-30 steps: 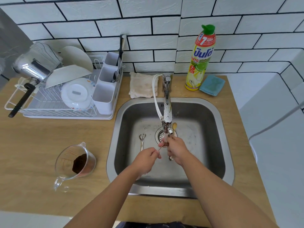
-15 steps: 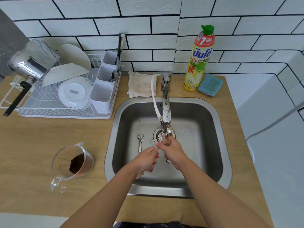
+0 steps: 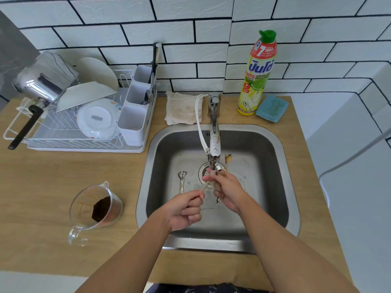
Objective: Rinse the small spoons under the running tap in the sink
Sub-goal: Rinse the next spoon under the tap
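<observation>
Under the tap (image 3: 214,132), the right hand (image 3: 227,192) gripped gold spoons (image 3: 228,159), bowls pointing up and away past the spout. The left hand (image 3: 183,210) pinched a thin handle (image 3: 207,186) slanting toward the right hand. Silver spoons (image 3: 182,180) lay lengthwise on the sink (image 3: 273,187) floor, left of the drain, nearer the left hand.

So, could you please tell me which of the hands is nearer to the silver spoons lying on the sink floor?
Left. The left hand is just beside the silver spoons, slightly nearer the camera; the right hand is farther across, under the tap.
</observation>
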Action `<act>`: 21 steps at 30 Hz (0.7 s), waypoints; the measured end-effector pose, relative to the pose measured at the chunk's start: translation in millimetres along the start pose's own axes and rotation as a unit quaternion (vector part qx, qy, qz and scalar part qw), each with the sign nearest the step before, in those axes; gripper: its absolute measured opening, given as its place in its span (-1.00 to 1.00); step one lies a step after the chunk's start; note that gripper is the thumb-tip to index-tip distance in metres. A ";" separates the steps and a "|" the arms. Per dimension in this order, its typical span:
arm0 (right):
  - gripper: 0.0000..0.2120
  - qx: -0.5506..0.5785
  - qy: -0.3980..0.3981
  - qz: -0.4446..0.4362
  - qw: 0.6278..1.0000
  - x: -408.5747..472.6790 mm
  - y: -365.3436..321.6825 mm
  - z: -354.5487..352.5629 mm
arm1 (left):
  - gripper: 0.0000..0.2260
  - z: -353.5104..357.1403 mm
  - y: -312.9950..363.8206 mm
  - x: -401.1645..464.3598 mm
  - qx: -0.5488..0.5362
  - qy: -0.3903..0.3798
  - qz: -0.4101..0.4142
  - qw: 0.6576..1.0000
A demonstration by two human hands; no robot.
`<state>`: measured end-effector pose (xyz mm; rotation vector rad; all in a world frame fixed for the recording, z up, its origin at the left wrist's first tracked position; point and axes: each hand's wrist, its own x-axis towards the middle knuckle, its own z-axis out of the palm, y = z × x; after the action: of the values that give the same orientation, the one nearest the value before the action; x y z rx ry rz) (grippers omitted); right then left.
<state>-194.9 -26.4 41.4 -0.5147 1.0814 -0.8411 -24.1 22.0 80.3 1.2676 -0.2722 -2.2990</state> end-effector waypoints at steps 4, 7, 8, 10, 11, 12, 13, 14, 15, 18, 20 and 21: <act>-0.78 0.056 -0.065 0.010 0.996 -1.5 -3.4 -10.5 | -0.79 -6.9 0.6 -4.6 -0.075 -0.044 -0.009 0.996; -0.74 -0.053 0.023 -0.010 0.998 -2.1 4.1 -9.4 | -0.76 -4.0 -1.5 -2.5 0.085 0.032 -0.002 0.996; -0.71 -0.096 0.064 -0.018 0.993 -1.0 8.3 -8.2 | -0.77 -1.4 -2.3 -1.2 0.171 0.063 0.009 0.983; -0.68 -0.142 0.102 -0.022 0.984 -1.3 16.3 -5.2 | -0.76 3.5 -3.0 2.6 0.288 0.108 0.041 0.951; -0.68 -0.147 0.095 -0.018 0.984 -1.9 19.8 -3.8 | -0.75 5.0 -3.0 4.4 0.310 0.124 0.058 0.941; -0.70 -0.150 0.076 -0.015 0.986 -2.9 22.9 -2.4 | -0.74 6.1 -3.0 5.5 0.321 0.136 0.072 0.934; -0.75 -0.156 0.056 -0.012 0.986 -4.8 24.1 -0.7 | -0.73 6.9 -2.9 5.6 0.333 0.143 0.081 0.929; -0.79 -0.162 0.047 -0.011 0.986 -5.7 23.7 0.4 | -0.72 6.7 -3.5 5.9 0.344 0.145 0.085 0.924; -0.80 -0.164 0.054 -0.010 0.985 -5.5 21.2 0.7 | -0.72 6.2 -4.8 6.7 0.350 0.144 0.087 0.922; -0.72 -0.068 0.100 0.002 0.993 -1.8 14.5 -1.6 | -0.74 6.0 -7.9 13.5 0.316 0.149 0.110 0.930; -0.73 -0.023 0.073 0.007 0.997 -4.3 10.8 -3.2 | -0.74 11.0 -4.2 21.8 0.285 0.172 0.142 0.932; -0.76 -0.032 0.058 0.006 0.998 -6.2 9.5 -3.8 | -0.73 15.3 -0.7 26.4 0.281 0.185 0.154 0.929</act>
<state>-196.5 -15.7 36.4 -0.5177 1.2191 -0.8357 -48.8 8.1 69.0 1.7513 -0.9698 -1.7204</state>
